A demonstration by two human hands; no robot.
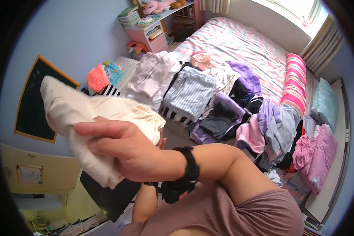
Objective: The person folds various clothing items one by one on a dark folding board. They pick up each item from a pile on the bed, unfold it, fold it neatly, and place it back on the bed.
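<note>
A cream cloth garment (121, 107) with a gathered elastic waistband is held up in front of me, left of the clothes-covered bed. My right hand (129, 150) grips its folded part, with the thumb on top and the fabric bunched in the fingers. My left hand (162, 142) is mostly hidden behind the garment and my right arm. Only some fingertips show beside the waistband, so its grip is unclear. Past the waistband lies a stack of folded clothes, topped by a blue-and-white striped garment (191, 90).
Folded pale pink clothes (150, 73), dark grey cloth (219, 119) and a loose heap with grey cloth (283, 124) lie on the bed (233, 38). A rolled pink striped bedding piece (295, 79) borders it. A chalkboard (44, 97) hangs at left. A pink desk (157, 41) stands behind.
</note>
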